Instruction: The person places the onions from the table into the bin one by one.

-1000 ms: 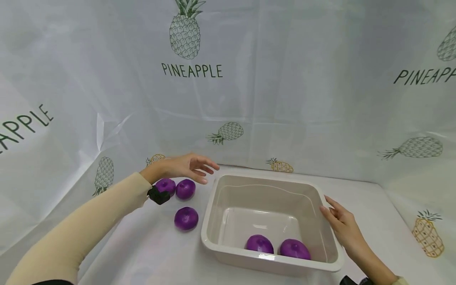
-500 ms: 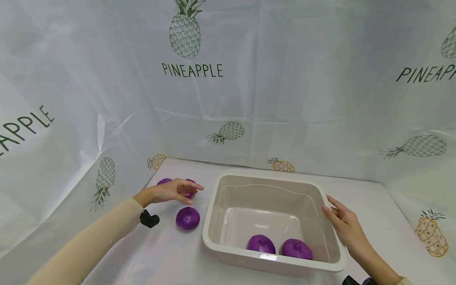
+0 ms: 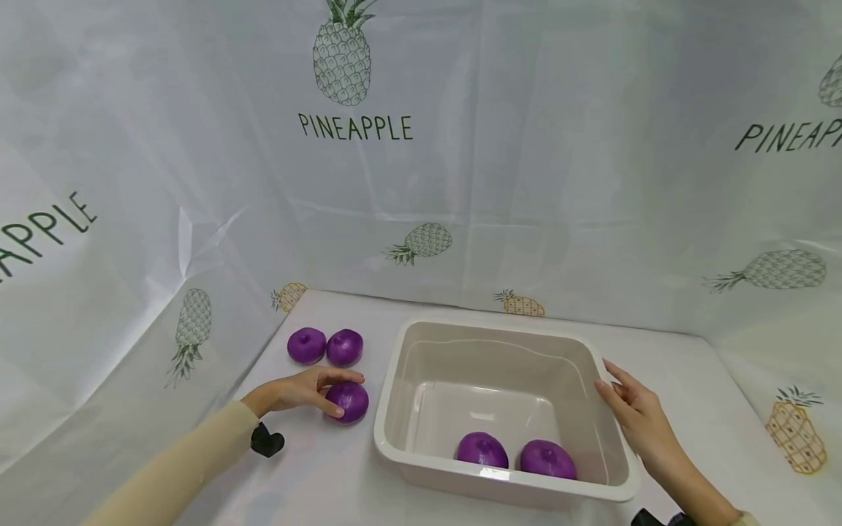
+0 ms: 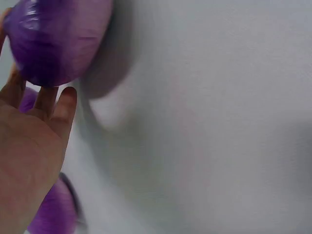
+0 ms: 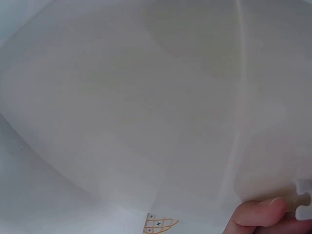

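Note:
My left hand (image 3: 299, 389) is around a glossy purple onion (image 3: 352, 402) on the table left of the tub, thumb on its near side and fingers over the far side. The left wrist view shows this onion (image 4: 58, 41) at the fingertips. A beige plastic tub (image 3: 487, 352) stands at centre right. My right hand (image 3: 641, 420) grips the tub's right rim, thumb over the edge; some of its fingers are hidden behind the wall. Two more purple onions, one left (image 3: 482, 448) and one right (image 3: 547, 459), lie inside along the tub's near wall.
Two other purple onions, one left (image 3: 306, 345) and one right (image 3: 345, 348), sit side by side behind my left hand. A white cloth (image 3: 316, 475) covers the table. Pineapple-printed curtains (image 3: 559, 146) rise behind and at both sides.
My left hand has come down and toward me, past the two back onions, onto the near one. Those back onions now show fully. The right hand and tub have stayed put.

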`<state>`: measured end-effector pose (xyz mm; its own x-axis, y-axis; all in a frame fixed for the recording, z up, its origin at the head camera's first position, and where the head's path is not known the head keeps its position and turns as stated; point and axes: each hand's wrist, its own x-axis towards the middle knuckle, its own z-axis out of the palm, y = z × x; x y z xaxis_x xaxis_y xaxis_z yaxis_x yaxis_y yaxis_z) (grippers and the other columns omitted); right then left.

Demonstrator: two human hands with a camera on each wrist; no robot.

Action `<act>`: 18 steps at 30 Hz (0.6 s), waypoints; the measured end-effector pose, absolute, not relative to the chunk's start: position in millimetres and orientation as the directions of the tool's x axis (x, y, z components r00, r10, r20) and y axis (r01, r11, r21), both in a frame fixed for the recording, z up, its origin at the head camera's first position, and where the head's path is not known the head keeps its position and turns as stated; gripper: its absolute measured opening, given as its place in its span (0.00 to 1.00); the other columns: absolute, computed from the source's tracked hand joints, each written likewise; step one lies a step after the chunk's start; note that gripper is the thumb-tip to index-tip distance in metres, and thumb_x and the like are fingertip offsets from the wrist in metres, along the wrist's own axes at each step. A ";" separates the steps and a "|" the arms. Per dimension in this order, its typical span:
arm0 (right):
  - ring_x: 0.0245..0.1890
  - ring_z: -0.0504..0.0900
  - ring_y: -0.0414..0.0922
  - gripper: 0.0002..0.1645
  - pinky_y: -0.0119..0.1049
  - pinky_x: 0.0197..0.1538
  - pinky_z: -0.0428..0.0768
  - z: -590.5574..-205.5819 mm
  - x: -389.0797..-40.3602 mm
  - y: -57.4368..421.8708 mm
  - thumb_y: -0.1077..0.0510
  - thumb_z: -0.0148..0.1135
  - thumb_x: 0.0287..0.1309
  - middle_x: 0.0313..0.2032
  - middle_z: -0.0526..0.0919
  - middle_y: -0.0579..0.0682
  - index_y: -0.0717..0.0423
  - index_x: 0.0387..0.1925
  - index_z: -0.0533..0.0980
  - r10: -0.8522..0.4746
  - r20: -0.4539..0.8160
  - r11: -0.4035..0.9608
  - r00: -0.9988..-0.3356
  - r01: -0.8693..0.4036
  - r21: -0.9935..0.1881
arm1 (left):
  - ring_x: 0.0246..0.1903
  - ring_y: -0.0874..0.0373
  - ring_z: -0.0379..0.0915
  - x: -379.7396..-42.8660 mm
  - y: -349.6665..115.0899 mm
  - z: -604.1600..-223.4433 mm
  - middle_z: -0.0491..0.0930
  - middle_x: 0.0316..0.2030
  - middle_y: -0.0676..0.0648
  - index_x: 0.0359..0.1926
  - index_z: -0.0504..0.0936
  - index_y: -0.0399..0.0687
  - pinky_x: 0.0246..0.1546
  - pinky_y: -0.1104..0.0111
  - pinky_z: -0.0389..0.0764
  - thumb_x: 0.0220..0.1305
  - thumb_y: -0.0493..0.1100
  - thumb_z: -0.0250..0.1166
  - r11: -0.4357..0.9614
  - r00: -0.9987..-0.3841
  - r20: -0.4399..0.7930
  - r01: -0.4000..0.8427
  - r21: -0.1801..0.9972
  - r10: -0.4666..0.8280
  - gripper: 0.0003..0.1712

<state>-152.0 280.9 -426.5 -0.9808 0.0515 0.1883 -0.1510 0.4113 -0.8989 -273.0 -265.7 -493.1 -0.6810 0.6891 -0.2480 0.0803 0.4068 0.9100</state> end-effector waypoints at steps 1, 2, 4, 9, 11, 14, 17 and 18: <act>0.30 0.86 0.39 0.31 0.37 0.29 0.85 -426.3 -152.0 280.7 0.60 0.52 0.75 0.36 0.87 0.41 0.76 0.70 0.58 0.051 0.187 0.410 -0.981 -0.150 -0.900 | 0.69 0.40 0.57 -272.0 -266.3 -495.3 0.66 0.70 0.44 0.69 0.72 0.45 0.68 0.44 0.59 0.58 0.40 0.74 0.411 -0.684 -0.251 0.078 0.908 0.685 0.38; 0.30 0.86 0.39 0.31 0.37 0.29 0.85 -426.2 -151.9 280.6 0.60 0.52 0.75 0.36 0.87 0.42 0.76 0.70 0.57 0.050 0.183 0.407 -0.982 -0.147 -0.901 | 0.69 0.42 0.57 -271.2 -266.7 -497.2 0.66 0.70 0.44 0.69 0.73 0.45 0.68 0.45 0.59 0.58 0.40 0.75 0.411 -0.686 -0.252 0.075 0.908 0.683 0.38; 0.30 0.86 0.39 0.32 0.37 0.29 0.85 -426.0 -151.6 280.3 0.60 0.52 0.75 0.36 0.88 0.44 0.75 0.70 0.57 0.051 0.177 0.404 -0.983 -0.141 -0.904 | 0.68 0.43 0.58 -269.7 -267.0 -500.0 0.67 0.70 0.45 0.68 0.73 0.45 0.67 0.46 0.59 0.57 0.39 0.75 0.409 -0.685 -0.257 0.066 0.910 0.682 0.38; 0.30 0.86 0.39 0.32 0.37 0.29 0.85 -425.6 -151.9 279.3 0.60 0.51 0.75 0.37 0.87 0.54 0.75 0.70 0.57 0.060 0.174 0.416 -0.983 -0.133 -0.899 | 0.66 0.46 0.63 -269.0 -266.8 -505.1 0.70 0.68 0.45 0.67 0.74 0.43 0.67 0.49 0.62 0.55 0.37 0.76 0.380 -0.682 -0.249 0.046 0.924 0.687 0.38; 0.30 0.86 0.39 0.32 0.37 0.29 0.86 -425.7 -152.1 279.1 0.60 0.51 0.75 0.38 0.87 0.58 0.76 0.70 0.57 0.061 0.172 0.423 -0.983 -0.130 -0.897 | 0.65 0.48 0.65 -269.6 -266.5 -506.3 0.71 0.67 0.45 0.67 0.75 0.43 0.66 0.53 0.65 0.54 0.37 0.76 0.380 -0.684 -0.259 0.030 0.924 0.682 0.38; 0.30 0.86 0.39 0.31 0.37 0.29 0.85 -425.7 -152.7 279.7 0.60 0.51 0.75 0.39 0.86 0.61 0.76 0.70 0.57 0.063 0.178 0.437 -0.982 -0.133 -0.890 | 0.63 0.50 0.66 -271.4 -265.1 -505.6 0.73 0.65 0.46 0.66 0.75 0.42 0.65 0.58 0.67 0.53 0.36 0.77 0.388 -0.681 -0.269 0.024 0.921 0.681 0.38; 0.29 0.86 0.39 0.31 0.37 0.28 0.85 -425.8 -152.4 280.2 0.60 0.51 0.75 0.39 0.87 0.59 0.76 0.70 0.58 0.062 0.188 0.447 -0.980 -0.141 -0.883 | 0.63 0.50 0.67 -271.8 -263.4 -503.6 0.74 0.64 0.46 0.66 0.74 0.41 0.64 0.59 0.67 0.53 0.36 0.77 0.399 -0.674 -0.275 0.032 0.916 0.686 0.39; 0.29 0.86 0.39 0.31 0.37 0.28 0.85 -425.9 -152.2 280.4 0.60 0.51 0.75 0.38 0.87 0.57 0.76 0.70 0.58 0.061 0.190 0.448 -0.980 -0.143 -0.882 | 0.63 0.51 0.67 -272.0 -263.0 -502.8 0.74 0.64 0.46 0.66 0.75 0.41 0.64 0.60 0.67 0.53 0.36 0.77 0.400 -0.669 -0.278 0.033 0.916 0.689 0.38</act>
